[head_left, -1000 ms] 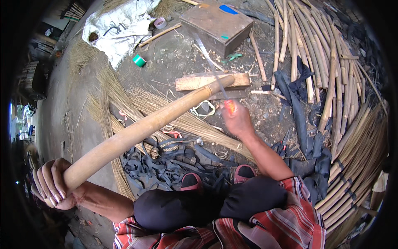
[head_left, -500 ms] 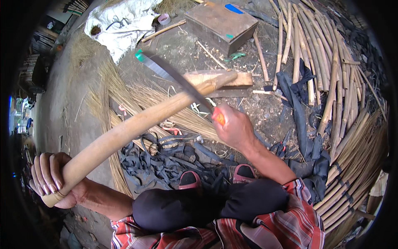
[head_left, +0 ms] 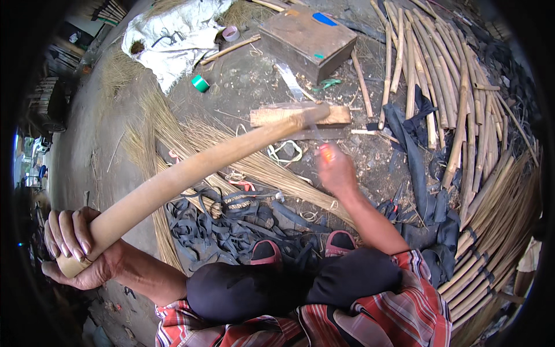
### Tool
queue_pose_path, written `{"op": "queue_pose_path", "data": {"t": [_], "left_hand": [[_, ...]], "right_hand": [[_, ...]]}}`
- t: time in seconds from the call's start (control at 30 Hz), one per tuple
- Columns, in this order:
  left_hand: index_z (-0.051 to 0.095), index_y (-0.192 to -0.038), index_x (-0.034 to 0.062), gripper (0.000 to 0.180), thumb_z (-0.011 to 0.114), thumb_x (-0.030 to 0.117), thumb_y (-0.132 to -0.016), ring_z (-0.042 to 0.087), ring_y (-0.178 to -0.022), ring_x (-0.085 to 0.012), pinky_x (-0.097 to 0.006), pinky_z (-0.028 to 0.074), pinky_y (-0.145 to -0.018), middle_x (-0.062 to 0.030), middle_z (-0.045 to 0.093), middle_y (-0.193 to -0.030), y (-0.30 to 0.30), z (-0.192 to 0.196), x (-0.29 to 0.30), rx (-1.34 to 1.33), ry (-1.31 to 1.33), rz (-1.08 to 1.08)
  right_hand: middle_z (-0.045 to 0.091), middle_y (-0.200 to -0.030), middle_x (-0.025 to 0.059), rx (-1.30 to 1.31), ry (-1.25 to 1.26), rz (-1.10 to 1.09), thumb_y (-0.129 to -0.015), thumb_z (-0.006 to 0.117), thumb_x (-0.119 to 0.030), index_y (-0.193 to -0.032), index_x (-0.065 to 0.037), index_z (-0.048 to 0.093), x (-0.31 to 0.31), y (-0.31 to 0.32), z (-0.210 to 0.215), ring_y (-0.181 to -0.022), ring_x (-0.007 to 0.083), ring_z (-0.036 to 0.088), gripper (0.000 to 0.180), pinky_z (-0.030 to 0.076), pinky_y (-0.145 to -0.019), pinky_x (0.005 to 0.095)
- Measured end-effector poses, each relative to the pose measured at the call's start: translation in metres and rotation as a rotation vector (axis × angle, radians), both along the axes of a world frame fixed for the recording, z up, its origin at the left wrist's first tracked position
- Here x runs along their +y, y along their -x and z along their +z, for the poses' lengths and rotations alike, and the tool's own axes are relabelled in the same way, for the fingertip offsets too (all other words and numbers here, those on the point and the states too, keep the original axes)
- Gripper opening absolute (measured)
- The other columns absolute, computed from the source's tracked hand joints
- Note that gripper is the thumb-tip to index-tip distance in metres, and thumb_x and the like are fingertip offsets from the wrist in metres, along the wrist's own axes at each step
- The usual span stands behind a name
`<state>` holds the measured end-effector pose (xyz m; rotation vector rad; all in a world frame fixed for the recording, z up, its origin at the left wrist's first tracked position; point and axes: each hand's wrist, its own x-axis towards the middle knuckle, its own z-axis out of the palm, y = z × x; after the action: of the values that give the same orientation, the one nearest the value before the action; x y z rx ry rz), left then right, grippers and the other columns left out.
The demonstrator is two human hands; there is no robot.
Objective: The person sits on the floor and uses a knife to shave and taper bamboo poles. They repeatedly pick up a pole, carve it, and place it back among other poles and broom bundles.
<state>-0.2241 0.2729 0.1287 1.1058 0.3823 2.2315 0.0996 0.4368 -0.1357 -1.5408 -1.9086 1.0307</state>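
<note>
Head view, only one: left hand [head_left: 78, 248] was wrapped fully shut around the butt of a long pale bamboo pole [head_left: 191, 173], fingers curled over the top, low at the left of the ground. Pole ran up and right, its far tip resting on a flat wooden block [head_left: 298, 114] that lay on the bare ground [head_left: 243, 92] near the middle, below the brown wooden box [head_left: 309, 37]. Right hand [head_left: 335, 170] was closed on an orange handle [head_left: 327, 153], just below the pole tip; motion blur hid the blade, so I couldn't tell its angle or whether it touched the pole. Judgement: the step looked like trimming the pole tip against the block. To do it well: keep the tip seated on the block so the cut lands on wood and not dirt, hold the butt steady with the left grip well back from the cut, strike at a shallow angle away from the body and feet. Red slippers [head_left: 266, 251] sat close under the pole line, so short controlled strokes looked safer than full swings. Around it: loose straw bundles [head_left: 173, 139] left of centre, black rubber strips [head_left: 208, 231] near the feet, stacked bamboo sticks [head_left: 462, 115] along the right edge, white sack [head_left: 173, 40] at the top left.
</note>
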Motion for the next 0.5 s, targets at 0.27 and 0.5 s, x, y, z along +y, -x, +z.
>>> {"op": "queue_pose_path", "data": {"t": [0.27, 0.5], "left_hand": [[0.054, -0.062, 0.0155, 0.032, 0.055, 0.005, -0.092, 0.048, -0.053, -0.0093, -0.025, 0.042, -0.055, 0.0032, 0.048, -0.057, -0.007, 0.013, -0.002, -0.015, 0.061, 0.010], [0.054, -0.061, 0.0164, 0.038, 0.057, 0.013, -0.098, 0.051, -0.048, -0.0083, -0.018, 0.045, -0.050, 0.0030, 0.056, -0.057, -0.008, 0.007, -0.012, 0.052, 0.001, -0.057]], "right_hand": [[0.070, -0.080, 0.0195, 0.120, -0.231, 0.237, -0.093, 0.069, -0.017, -0.107, -0.004, 0.061, -0.013, -0.001, 0.004, -0.072, 0.0361, 0.072, 0.021, 0.056, -0.063, 0.0455], [0.071, -0.081, 0.0168, -0.070, 0.137, -0.109, -0.095, 0.067, -0.015, -0.108, -0.003, 0.062, -0.007, -0.003, 0.013, -0.065, 0.0301, 0.071, 0.019, 0.055, -0.057, 0.0420]]}}
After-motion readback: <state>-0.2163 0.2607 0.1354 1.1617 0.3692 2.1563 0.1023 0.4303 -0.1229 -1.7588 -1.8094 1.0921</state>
